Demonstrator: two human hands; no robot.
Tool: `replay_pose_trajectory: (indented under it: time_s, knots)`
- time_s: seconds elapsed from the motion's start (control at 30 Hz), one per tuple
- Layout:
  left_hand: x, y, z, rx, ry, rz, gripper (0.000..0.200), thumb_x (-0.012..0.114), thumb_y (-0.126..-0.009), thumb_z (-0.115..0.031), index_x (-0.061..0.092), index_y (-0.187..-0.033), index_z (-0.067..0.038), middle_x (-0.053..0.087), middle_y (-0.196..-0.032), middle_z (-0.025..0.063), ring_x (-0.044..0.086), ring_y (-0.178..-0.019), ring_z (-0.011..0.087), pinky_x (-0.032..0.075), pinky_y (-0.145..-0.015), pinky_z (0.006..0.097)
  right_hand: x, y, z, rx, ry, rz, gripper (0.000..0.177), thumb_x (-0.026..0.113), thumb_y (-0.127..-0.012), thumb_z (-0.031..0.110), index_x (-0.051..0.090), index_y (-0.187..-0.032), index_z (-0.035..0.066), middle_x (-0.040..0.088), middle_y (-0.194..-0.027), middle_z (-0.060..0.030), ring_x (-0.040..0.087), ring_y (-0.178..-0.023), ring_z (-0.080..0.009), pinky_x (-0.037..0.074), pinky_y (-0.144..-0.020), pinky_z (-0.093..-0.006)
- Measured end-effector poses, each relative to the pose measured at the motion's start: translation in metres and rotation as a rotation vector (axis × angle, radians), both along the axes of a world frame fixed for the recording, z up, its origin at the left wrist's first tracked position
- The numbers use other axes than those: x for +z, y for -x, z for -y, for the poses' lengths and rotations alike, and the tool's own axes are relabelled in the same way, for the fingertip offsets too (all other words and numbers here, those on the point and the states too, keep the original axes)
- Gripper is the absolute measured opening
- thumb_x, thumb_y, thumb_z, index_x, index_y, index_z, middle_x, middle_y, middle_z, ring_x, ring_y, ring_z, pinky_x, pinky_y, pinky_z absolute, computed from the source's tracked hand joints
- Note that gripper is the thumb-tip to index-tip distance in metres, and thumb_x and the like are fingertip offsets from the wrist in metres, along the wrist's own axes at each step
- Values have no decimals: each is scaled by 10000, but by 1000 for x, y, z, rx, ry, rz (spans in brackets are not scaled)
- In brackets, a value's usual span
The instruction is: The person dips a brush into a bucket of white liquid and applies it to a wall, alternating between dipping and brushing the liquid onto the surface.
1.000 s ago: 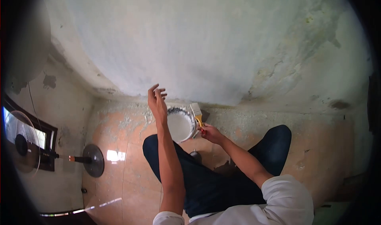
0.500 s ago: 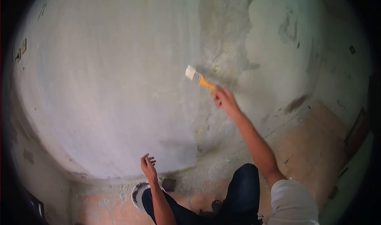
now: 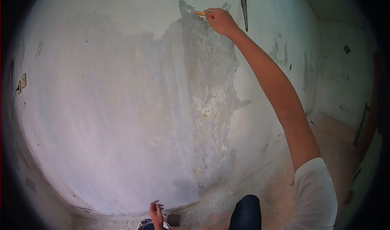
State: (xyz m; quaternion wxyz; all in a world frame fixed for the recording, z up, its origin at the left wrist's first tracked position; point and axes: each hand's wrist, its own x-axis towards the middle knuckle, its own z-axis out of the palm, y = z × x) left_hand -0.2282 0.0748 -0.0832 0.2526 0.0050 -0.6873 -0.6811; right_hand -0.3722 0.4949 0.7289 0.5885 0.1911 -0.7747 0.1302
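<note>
High on the wall (image 3: 122, 128), my right hand (image 3: 221, 21) is closed around the yellow handle of a paintbrush (image 3: 200, 13). The brush's bristle end points left, close against the top of a rough grey bare patch (image 3: 209, 67). This patch runs down the wall to the floor, beside a broad coated area on its left. Low in the view, my left hand (image 3: 156, 211) holds nothing, its fingers loosely bent and apart. Just below it a white bucket (image 3: 142, 222) with dark smears inside is partly hidden by my leg and arm.
A dark metal bracket (image 3: 244, 12) juts from the wall right of my right hand. Wall sockets (image 3: 23, 80) with a plugged-in cord are at the far left. A dark block (image 3: 174, 220) stands by the bucket. Flakes of debris litter the floor (image 3: 252, 189) along the wall.
My right hand has carried the paintbrush up from mid-wall to the top of the bare patch. The view has tilted upward, so my left hand and the bucket sit lower.
</note>
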Motion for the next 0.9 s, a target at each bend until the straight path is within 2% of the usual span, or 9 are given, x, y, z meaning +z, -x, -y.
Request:
replay_pose_trajectory:
  time_s: [0.07,0.1,0.2,0.3,0.43,0.5,0.6,0.77,0.9]
  knots:
    - [-1,-32,22,-16,0,73,349,622,-1141,-244,657,-1447,-79,760,-1089,139,724,-956,233,618,-848,399,34,20,7,13,-37,-39,339,591,-1065,262,800,-1275,95,799,-1029,-194,751,-929,-366,589,-897,-455]
    - [3,-41,28,46,23,81,338,620,-1143,-247,666,-1427,-69,759,-1084,136,723,-944,229,615,-828,391,47,32,9,21,-68,-64,328,576,-1053,239,823,-1205,86,801,-1048,-215,762,-966,-402,605,-909,-495]
    - [15,-59,44,163,85,72,347,622,-1144,-255,661,-1419,-47,763,-1069,138,725,-907,230,601,-750,370,76,65,17,9,-40,-129,311,588,-1051,240,832,-1167,86,803,-1075,-213,761,-1004,-421,608,-938,-499]
    - [2,-58,64,153,-1,91,355,627,-1140,-254,656,-1428,-48,766,-1059,144,728,-897,231,597,-748,375,89,78,29,27,13,-176,326,584,-1054,233,828,-1214,90,805,-985,-171,750,-866,-360,591,-869,-465]
    - [-8,-55,68,175,156,142,350,617,-1133,-221,644,-1437,-48,775,-1067,159,731,-886,231,605,-721,377,87,80,40,-67,-48,-107,306,622,-1023,239,845,-1143,68,803,-962,-180,756,-871,-353,596,-867,-458]
    - [-7,-50,67,130,163,188,342,609,-1126,-194,642,-1438,-58,785,-1083,166,735,-892,232,610,-733,380,83,73,33,-113,-109,91,292,667,-989,252,858,-1090,56,811,-960,-184,767,-884,-349,604,-867,-449]
    - [-9,-40,53,79,218,170,352,615,-1125,-211,634,-1447,-70,796,-1087,175,758,-915,238,607,-785,394,106,63,13,-11,-201,-47,309,696,-989,294,864,-1096,58,820,-982,-186,776,-900,-347,606,-868,-440]
    - [-12,-21,33,13,305,244,369,631,-1125,-255,637,-1445,-70,799,-1079,179,764,-920,261,602,-797,406,136,78,22,-78,-130,-98,334,704,-1004,333,866,-1132,71,825,-1001,-192,782,-914,-339,608,-873,-431]
    - [-23,-11,27,10,365,226,388,655,-1117,-295,651,-1435,-74,800,-1061,178,757,-911,271,598,-788,413,117,78,20,-11,-204,-37,349,712,-1005,339,862,-1149,58,826,-1013,-194,781,-914,-331,609,-883,-428]
